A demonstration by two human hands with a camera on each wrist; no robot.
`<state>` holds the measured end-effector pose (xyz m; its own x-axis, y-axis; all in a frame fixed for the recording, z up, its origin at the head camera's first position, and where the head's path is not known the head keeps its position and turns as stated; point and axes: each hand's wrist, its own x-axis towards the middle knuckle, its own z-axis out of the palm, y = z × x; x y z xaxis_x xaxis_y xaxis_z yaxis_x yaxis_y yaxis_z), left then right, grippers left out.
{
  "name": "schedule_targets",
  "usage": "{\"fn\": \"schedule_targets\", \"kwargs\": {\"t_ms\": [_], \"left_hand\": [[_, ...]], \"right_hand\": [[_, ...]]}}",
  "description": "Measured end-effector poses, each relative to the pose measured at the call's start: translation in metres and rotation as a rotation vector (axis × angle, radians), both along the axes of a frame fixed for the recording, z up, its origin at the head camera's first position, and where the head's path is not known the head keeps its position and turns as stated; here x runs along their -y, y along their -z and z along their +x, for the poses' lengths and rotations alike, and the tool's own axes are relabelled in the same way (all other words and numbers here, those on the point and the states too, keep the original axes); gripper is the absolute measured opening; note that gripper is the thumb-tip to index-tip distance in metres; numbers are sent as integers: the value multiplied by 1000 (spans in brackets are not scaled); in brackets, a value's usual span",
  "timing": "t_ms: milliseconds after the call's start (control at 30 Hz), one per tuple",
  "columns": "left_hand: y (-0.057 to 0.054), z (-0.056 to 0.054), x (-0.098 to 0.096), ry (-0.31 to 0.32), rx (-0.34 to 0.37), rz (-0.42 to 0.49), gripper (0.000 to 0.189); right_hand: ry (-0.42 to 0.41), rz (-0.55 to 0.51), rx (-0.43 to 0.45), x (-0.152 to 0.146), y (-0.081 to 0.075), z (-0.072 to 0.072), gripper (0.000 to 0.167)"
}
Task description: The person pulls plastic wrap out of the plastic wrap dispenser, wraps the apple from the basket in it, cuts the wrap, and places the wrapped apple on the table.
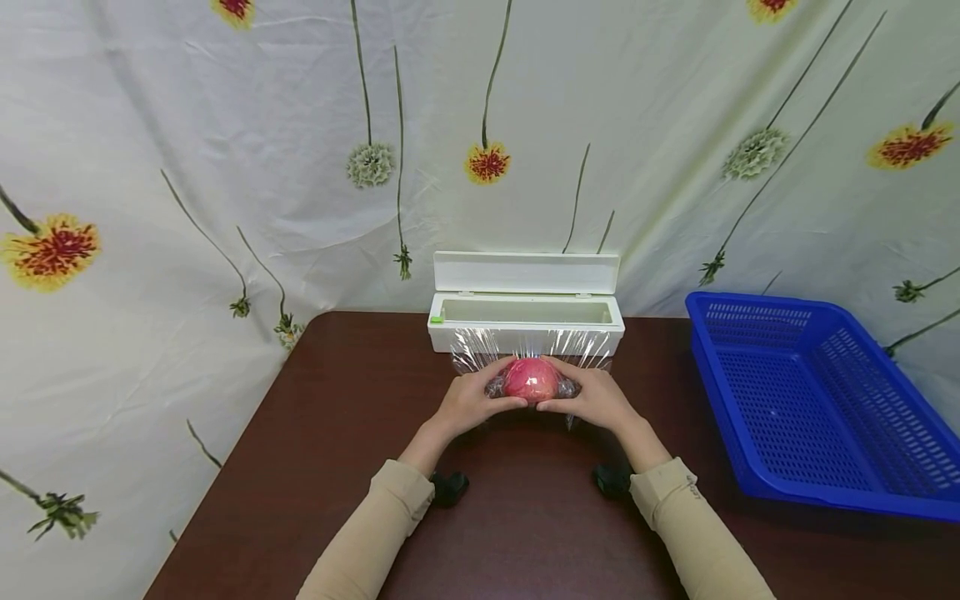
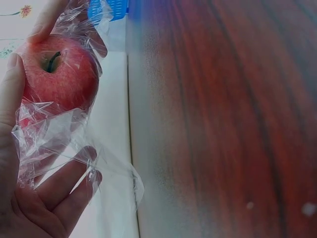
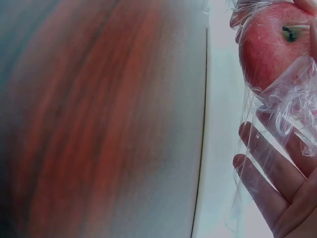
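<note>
Your left hand (image 1: 471,398) and your right hand (image 1: 597,400) hold a round, red apple (image 1: 531,380) with a short dark stem from either side. It sits between your thumbs on the near side and your forefingers on the far side, clamped at both ends; the stem shows beside your thumb tips in both wrist views. Your other fingers spread apart behind clear, crinkled plastic film (image 2: 47,141), which covers part of the apple, bunches at both its sides toward your palms, and fans out beyond your fingertips.

Just past your forefingers stands a long white rectangular box (image 1: 442,339), its hinged lid (image 1: 525,273) raised at the back and a small green piece (image 1: 437,320) at its left end. Well to the right of your right fingers is a blue perforated plastic basket (image 1: 855,502). Beneath your hands lies a dark reddish-brown wood-grain table (image 1: 337,400), and far beyond your fingertips hangs a white flower-printed cloth (image 1: 300,125).
</note>
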<state>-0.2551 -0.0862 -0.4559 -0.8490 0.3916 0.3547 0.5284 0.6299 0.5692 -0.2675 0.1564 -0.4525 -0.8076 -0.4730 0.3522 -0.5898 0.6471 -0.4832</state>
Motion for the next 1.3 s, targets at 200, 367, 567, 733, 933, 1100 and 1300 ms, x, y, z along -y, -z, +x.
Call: {"fn": "schedule_targets", "kwargs": {"t_ms": [200, 367, 567, 733, 933, 1100, 1300], "left_hand": [[-1, 1, 0, -10, 15, 1, 69], [0, 1, -1, -20, 50, 10, 69], [1, 0, -1, -23, 69, 13, 68], [1, 0, -1, -31, 76, 12, 65], [1, 0, 0, -31, 71, 1, 63], [0, 1, 0, -20, 74, 8, 62], [0, 2, 0, -23, 64, 10, 60]], "right_hand": [[-5, 0, 8, 0, -1, 0, 75], [-6, -5, 12, 1, -1, -1, 75], [10, 9, 22, 1, -1, -1, 73], [25, 32, 47, 2, -2, -2, 71], [30, 30, 41, 3, -1, -2, 69], [38, 28, 47, 3, -1, -1, 67], [39, 7, 46, 4, 1, 0, 64]]}}
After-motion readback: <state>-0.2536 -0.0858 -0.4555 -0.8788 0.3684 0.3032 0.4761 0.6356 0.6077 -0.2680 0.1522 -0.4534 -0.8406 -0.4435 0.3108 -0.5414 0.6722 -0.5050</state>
